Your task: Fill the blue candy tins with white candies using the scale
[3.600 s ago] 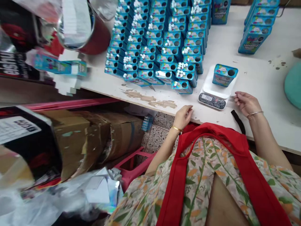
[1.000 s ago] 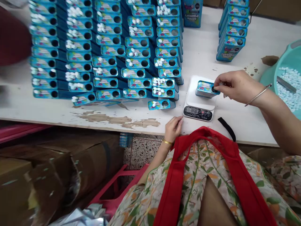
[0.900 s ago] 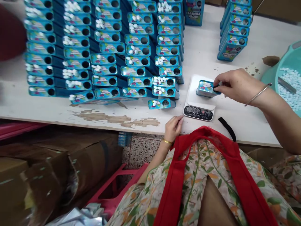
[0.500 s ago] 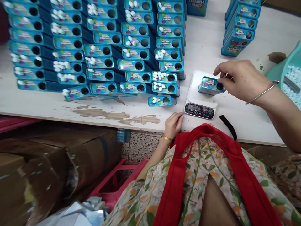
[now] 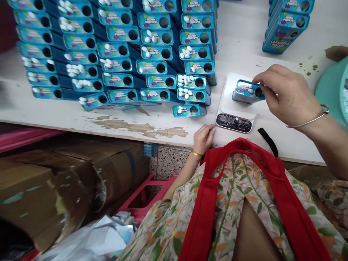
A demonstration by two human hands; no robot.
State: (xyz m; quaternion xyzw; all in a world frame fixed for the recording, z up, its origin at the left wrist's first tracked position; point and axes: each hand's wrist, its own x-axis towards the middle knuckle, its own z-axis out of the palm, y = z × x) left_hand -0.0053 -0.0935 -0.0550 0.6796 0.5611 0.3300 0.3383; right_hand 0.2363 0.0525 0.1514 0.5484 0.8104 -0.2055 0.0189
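Note:
A small blue candy tin [image 5: 243, 95] stands on a white digital kitchen scale [image 5: 227, 103], its round hole on the right. My right hand [image 5: 292, 95] is at that end, thumb and index finger pinched together beside the hole. What they hold, if anything, is hidden. One white candy [image 5: 250, 91] lies on top of the tin, and another small white candy [image 5: 236, 119] is on the scale's black panel. My left hand [image 5: 203, 139] rests closed at the table's edge, by the scale's lower left corner, with nothing visible in it.
Rows of blue tins [image 5: 153, 67], many with white candies on top, fill the table's left side. More tins [image 5: 280, 38] stand at the back right. A turquoise tub [image 5: 330, 87] is at the far right. A black strap [image 5: 268, 141] lies near the front edge.
My right thumb and index finger have stayed at the hole end of the tin. White candies now show on the tin's top and the scale panel. The scale's reading has changed. The view has shifted slightly.

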